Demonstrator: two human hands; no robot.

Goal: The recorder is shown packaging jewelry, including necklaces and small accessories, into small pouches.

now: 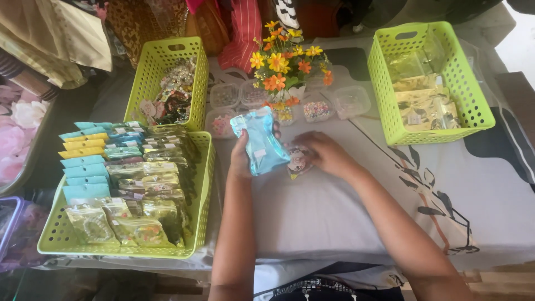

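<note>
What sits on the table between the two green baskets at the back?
In the head view, between the left basket and the right basket stand a bunch of orange and yellow flowers and several small clear tubs of beads.

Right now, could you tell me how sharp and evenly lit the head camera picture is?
Head view: soft daylight, no hard shadows; the top right corner is blown out; the left hand and its blue pouch are fairly sharp; the right hand is slightly blurred; edges bow, wide-angle.
</note>
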